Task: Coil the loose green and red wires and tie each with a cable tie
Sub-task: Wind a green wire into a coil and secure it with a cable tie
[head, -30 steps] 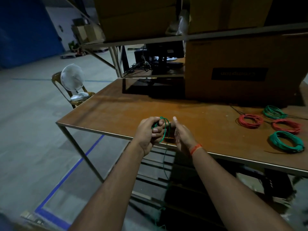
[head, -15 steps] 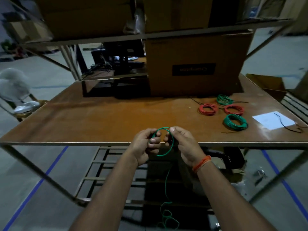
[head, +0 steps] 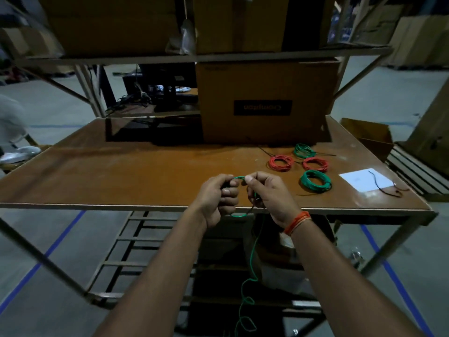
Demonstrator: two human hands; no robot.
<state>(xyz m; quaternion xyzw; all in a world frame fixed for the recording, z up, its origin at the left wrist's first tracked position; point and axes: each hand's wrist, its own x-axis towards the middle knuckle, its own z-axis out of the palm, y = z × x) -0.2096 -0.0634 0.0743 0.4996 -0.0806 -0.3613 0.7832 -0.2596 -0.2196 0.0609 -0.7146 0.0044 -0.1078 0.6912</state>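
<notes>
My left hand (head: 217, 198) grips a small loop of thin green wire (head: 252, 259) at the table's front edge. My right hand (head: 267, 193) pinches the same wire at the top of the loop, close beside the left. The loose tail hangs down below the table and curls near the floor. On the brown tabletop (head: 145, 171) to the right lie finished coils: a green one (head: 315, 181), two red ones (head: 281, 163) (head: 315, 164) and a further green one (head: 302, 150). Black cable ties (head: 386, 188) lie across a white sheet (head: 366, 180).
A large cardboard box (head: 264, 98) stands at the table's back under a metal shelf (head: 194, 55) loaded with more boxes. An open carton (head: 369, 135) sits off the right edge. A white fan (head: 12, 132) is at the far left. Blue tape lines (head: 398, 285) mark the floor.
The view has swung right and the hands now sit centred at the table's front edge. The green loop between my hands looks tighter, with my right fingers closed in on its top.
</notes>
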